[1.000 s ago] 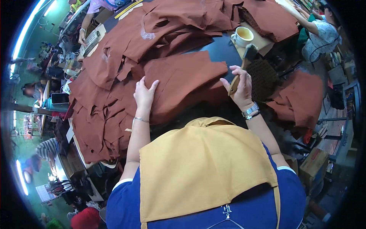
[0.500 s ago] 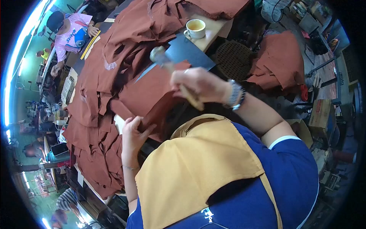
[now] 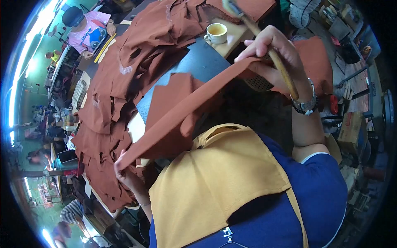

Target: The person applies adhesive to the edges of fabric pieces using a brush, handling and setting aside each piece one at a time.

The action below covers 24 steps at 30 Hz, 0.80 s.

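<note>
A long reddish-brown sheet of leather-like material stretches between my hands, its upper edge folded over. At the lower left, my left hand is closed on one end. My right hand, raised at the upper right, pinches the other end. A wooden-handled brush is also in my right hand; its head is partly cut off by the top of the view. Under the sheet lies a smooth blue-grey board. Close to my right hand stands a white cup with yellowish contents.
Piled reddish-brown pieces cover the table to the left. More such material lies at right, beside a dark perforated seat. Across the table is a person in a pink shirt. A cardboard box stands at far right.
My right hand has moved up and right with the brush, and now also grips the sheet. The sheet has been lifted off the board and pulled taut; my left hand has moved down and left.
</note>
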{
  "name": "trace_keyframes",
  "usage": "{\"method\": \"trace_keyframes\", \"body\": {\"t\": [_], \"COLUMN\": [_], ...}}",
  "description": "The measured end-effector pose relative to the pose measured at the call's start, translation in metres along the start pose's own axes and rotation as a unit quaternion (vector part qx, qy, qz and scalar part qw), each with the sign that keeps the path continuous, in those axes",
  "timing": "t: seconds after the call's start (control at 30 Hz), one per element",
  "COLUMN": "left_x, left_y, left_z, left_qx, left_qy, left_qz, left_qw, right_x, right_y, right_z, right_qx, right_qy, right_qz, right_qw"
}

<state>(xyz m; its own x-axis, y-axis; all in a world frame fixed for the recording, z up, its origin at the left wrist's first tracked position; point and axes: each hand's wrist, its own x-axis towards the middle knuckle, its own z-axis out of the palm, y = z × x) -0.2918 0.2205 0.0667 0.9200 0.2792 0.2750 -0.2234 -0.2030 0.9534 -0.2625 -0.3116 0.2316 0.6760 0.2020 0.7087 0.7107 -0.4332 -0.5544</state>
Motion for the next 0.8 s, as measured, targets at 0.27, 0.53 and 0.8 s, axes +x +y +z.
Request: {"method": "trace_keyframes", "body": {"t": [0.27,0.53,0.8], "left_x": [0.115,0.240,0.080], "left_y": [0.068,0.074,-0.041], "left_z": [-0.096,0.105,0.265], "left_qx": [0.096,0.340,0.492], "left_qy": [0.365,0.106,-0.335], "left_qz": [0.116,0.353,0.201], "left_qw": [0.919,0.865,0.778], "right_x": [0.021,-0.012,-0.075], "right_y": [-0.032,0.109,0.221], "right_z": [0.033,0.018,-0.051], "right_qx": [0.109,-0.105,-0.186], "right_qy": [-0.071,0.056,0.143], "right_qz": [-0.022,0.056,0.354], "right_qw": [0.991,0.991,0.905]}}
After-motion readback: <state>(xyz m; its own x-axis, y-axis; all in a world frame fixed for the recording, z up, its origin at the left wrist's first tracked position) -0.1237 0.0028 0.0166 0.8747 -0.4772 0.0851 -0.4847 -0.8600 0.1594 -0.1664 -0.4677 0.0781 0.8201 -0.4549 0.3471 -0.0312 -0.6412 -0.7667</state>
